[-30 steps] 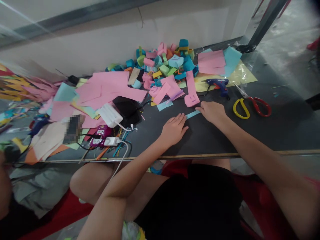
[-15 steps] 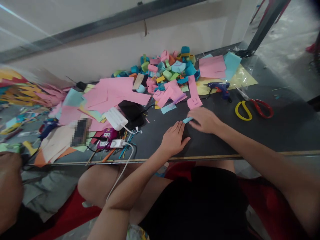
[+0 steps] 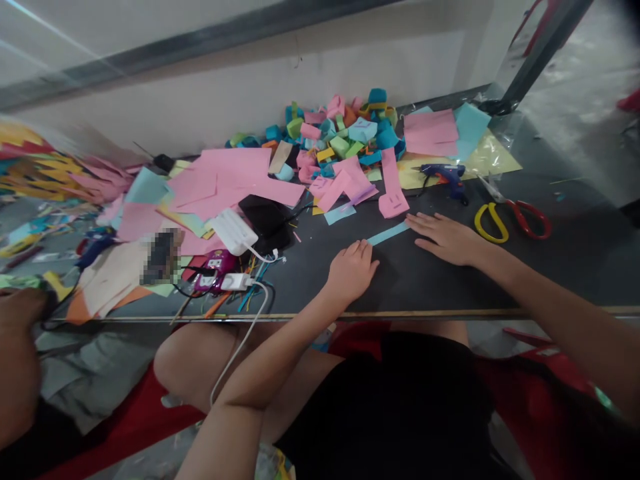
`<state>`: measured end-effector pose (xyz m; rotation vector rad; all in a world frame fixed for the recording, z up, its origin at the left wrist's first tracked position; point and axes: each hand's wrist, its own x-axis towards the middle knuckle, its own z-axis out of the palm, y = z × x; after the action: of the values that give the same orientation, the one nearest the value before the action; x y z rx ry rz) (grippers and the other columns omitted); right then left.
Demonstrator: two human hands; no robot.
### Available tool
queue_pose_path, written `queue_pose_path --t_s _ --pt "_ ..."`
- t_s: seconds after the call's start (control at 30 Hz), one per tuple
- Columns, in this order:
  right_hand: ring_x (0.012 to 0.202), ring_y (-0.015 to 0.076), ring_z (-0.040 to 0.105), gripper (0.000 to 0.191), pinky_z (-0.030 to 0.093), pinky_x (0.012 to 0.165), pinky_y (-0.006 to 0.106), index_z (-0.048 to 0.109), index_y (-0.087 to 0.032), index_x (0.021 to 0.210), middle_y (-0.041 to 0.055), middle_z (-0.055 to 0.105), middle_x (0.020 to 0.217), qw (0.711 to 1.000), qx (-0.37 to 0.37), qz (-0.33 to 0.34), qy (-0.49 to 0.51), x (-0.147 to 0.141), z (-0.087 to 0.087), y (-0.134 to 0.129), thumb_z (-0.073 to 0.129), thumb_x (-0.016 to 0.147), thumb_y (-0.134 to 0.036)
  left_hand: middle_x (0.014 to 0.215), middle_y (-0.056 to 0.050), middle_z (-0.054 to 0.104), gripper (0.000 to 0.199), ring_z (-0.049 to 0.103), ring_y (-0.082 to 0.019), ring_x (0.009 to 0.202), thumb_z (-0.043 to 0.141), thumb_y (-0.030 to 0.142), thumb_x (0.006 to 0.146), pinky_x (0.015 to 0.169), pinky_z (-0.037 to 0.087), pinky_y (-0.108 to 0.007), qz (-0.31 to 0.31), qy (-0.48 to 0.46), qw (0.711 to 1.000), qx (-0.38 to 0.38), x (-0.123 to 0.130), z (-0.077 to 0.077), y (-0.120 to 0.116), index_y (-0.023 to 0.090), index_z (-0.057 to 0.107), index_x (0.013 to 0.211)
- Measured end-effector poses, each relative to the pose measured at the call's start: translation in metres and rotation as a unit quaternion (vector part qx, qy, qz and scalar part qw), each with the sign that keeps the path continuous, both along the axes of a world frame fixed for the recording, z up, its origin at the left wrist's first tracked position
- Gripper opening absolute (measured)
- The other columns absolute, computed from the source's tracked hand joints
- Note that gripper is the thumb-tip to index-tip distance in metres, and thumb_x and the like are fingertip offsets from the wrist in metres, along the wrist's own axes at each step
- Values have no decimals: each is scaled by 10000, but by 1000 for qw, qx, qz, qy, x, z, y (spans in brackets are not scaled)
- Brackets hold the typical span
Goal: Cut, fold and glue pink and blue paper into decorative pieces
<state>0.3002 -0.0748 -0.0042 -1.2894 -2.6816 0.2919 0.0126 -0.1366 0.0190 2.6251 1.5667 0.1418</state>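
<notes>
A light blue paper strip point(image 3: 387, 233) lies stretched out on the dark tabletop between my hands. My left hand point(image 3: 353, 270) rests on its left end, palm down, fingers slightly bent and hiding that end. With fingers extended flat, my right hand point(image 3: 445, 238) touches the strip's right end with its fingertips. Just beyond are a pink paper piece with drawn marks point(image 3: 393, 203) and a small light blue paper piece point(image 3: 340, 214). Scissors with one yellow and one red handle point(image 3: 526, 219) lie to the right of my right hand.
A blue glue gun point(image 3: 445, 175) lies on yellow paper behind my right hand. Folded colourful paper pieces point(image 3: 340, 143) are heaped by the wall. To the left are pink sheets point(image 3: 235, 170), a white charger point(image 3: 234, 231), a purple power strip point(image 3: 217, 267) and another person's hand point(image 3: 23, 310).
My right hand has moved right and flattened, and much more of the blue strip now shows between my hands. My left hand stays at about the same spot, its fingers more bent.
</notes>
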Motion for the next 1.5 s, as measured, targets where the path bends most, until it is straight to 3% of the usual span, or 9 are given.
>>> queue_pose_path --t_s 0.1,0.17,0.3,0.43,0.7,0.83,1.03,1.23,1.5 --pt "1404 282 601 494 479 1169 514 644 -259 1464 65 639 1505 998 51 -30 6 0 6 -1 397 1056 -388 1268 -155 750 267 674 -265 1237 570 288 1032 1012 553 -381 21 -52 998 13 5 1 23 128 704 1199" --pt "1279 295 680 429 535 1079 489 752 -217 1311 103 742 1354 995 86 -57 14 -7 9 -3 451 1039 -356 1321 -136 732 361 658 -250 1261 627 239 1002 1037 544 -384 -5 -87 996 7 8 0 45 161 639 1354" --pt "1124 296 714 348 548 992 465 778 -181 1223 132 803 1170 993 95 -58 36 -21 18 1 563 996 -333 1251 -96 771 236 688 -242 1194 674 216 967 1069 528 -401 -90 -113 988 -49 10 -4 86 164 740 1188" --pt "1081 277 687 277 531 1007 445 785 -231 1165 91 801 1155 995 78 -36 47 -29 27 14 640 955 -339 1139 -64 797 160 700 -220 1127 672 217 966 1032 540 -402 -134 -168 977 -13 8 -12 105 200 763 1096" --pt "1054 258 661 364 523 933 386 807 -187 987 121 787 1068 990 138 11 -4 -48 25 16 460 1057 -274 1227 -69 765 225 634 -216 1262 562 277 1036 1093 498 -408 -150 -133 975 98 -5 -21 93 229 780 1006" --pt "1044 254 660 423 507 895 377 812 -191 982 126 779 1057 987 162 15 -12 -45 20 9 403 1074 -251 1135 -79 785 259 680 -216 1138 554 296 1043 981 543 -371 -149 -115 980 61 -9 -20 92 219 800 1069" --pt "993 228 679 352 532 857 355 828 -253 1051 82 784 1059 995 73 9 62 -29 11 14 484 1052 -326 1141 -70 779 206 695 -191 1065 629 300 1012 974 544 -366 -147 -152 977 7 -14 -23 96 246 809 1098" --pt "888 219 719 221 528 842 361 842 -268 895 52 802 977 981 -11 -102 168 -30 10 19 662 936 -391 1102 -60 781 183 696 -194 1068 628 267 1006 999 539 -378 -87 -183 979 -9 -15 -25 96 242 807 1037" --pt "757 211 702 137 494 730 338 805 -216 715 44 788 807 947 -62 -260 178 -45 20 15 746 768 -327 977 -73 771 170 656 -236 1023 641 292 994 951 521 -385 17 -188 982 -8 0 -22 90 196 767 932"
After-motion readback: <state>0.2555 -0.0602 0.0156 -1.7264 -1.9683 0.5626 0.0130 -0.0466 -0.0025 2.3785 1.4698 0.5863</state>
